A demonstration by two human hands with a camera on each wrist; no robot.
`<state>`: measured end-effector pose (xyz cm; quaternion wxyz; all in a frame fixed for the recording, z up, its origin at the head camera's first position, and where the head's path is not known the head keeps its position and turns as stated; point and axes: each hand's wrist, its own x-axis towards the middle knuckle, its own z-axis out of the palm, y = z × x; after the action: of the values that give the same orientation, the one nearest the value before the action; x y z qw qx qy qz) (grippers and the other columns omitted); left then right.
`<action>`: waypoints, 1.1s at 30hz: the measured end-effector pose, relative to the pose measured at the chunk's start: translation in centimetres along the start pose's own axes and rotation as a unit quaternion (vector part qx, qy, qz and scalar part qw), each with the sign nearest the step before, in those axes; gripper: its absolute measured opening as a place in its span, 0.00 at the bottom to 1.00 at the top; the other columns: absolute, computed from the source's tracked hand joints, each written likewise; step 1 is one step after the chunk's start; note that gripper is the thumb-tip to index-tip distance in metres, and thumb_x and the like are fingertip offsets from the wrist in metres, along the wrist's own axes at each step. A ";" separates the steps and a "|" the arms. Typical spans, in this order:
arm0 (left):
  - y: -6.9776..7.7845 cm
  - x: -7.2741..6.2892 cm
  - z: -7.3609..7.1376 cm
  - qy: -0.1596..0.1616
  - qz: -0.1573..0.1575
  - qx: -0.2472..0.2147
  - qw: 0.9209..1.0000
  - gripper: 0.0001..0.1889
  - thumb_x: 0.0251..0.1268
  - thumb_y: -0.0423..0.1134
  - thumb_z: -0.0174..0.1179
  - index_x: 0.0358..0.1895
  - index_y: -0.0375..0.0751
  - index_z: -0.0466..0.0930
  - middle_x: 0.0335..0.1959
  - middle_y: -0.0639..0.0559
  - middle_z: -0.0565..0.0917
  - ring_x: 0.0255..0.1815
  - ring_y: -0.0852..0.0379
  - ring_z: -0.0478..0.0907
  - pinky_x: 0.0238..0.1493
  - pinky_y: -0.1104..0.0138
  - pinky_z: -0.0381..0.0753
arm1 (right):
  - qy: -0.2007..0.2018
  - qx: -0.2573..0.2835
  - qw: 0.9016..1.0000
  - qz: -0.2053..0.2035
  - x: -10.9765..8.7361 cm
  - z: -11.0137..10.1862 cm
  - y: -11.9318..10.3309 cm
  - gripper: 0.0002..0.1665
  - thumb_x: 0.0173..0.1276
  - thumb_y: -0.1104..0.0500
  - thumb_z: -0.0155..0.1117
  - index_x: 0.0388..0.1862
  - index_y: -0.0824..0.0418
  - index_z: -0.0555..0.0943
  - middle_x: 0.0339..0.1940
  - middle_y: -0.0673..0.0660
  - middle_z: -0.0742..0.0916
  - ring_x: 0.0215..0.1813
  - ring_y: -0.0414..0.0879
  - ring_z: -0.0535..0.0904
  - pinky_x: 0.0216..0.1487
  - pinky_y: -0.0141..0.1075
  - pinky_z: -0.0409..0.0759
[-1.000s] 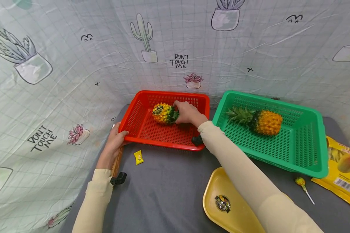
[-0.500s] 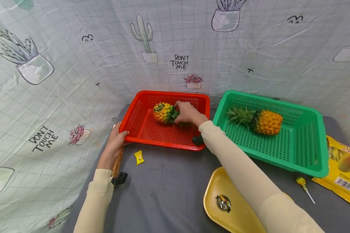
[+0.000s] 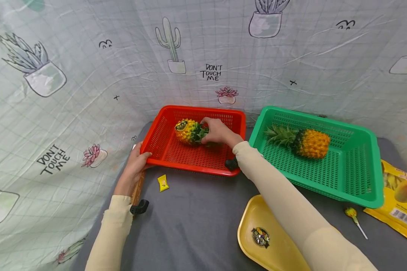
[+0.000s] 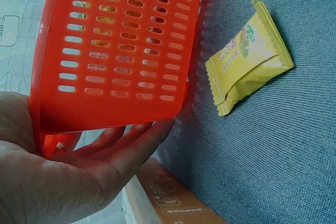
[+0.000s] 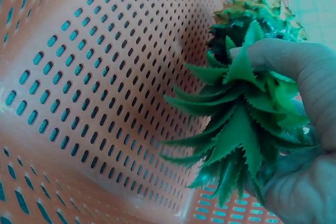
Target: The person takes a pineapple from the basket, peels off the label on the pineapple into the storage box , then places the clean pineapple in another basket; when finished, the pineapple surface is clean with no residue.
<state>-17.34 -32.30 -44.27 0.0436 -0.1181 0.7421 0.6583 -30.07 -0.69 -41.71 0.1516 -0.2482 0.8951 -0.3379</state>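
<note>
A small pineapple with a dark round sticker lies in the red basket. My right hand grips it by its green crown; in the right wrist view the thumb and fingers curl round the leaves. At the basket's near left corner my left hand holds the rim, thumb over the top and fingers beneath, as the left wrist view shows on the red wall. A second pineapple lies on its side in the green basket to the right.
A yellow wrapped candy lies before the red basket. The yellow tray sits partly under my right forearm. A lollipop and a yellow bag are at right. A brown box stands beside my left hand.
The pineapple in the red basket has shifted and turned slightly in my right hand. My left hand keeps its hold on the rim. The head view has drifted a little.
</note>
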 end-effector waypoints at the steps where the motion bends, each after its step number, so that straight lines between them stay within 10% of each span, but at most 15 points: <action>1: 0.0 0.0 0.0 -0.001 0.000 -0.001 1.000 0.30 0.80 0.28 0.45 0.82 0.37 0.54 0.73 0.33 0.67 0.66 0.34 0.73 0.49 0.64 0.86 | 0.001 0.003 1.000 -0.003 0.0 0.0 0.0 0.46 0.60 0.58 0.82 0.75 0.62 0.72 0.71 0.60 0.79 0.66 0.54 0.76 0.66 0.47 0.77; 33: 0.3 -0.5 0.1 -0.005 -0.004 -0.003 1.000 0.30 0.82 0.31 0.46 0.82 0.38 0.52 0.74 0.33 0.65 0.66 0.34 0.72 0.48 0.66 0.86 | 0.022 0.044 0.996 -0.079 -2.6 -3.7 -2.4 0.43 0.61 0.57 0.81 0.74 0.59 0.73 0.69 0.57 0.79 0.61 0.53 0.77 0.58 0.47 0.78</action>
<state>-16.97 -32.09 -43.94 0.0490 -0.1179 0.7392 0.6613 -28.74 1.09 -37.16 0.1159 -0.3037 0.8601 -0.3930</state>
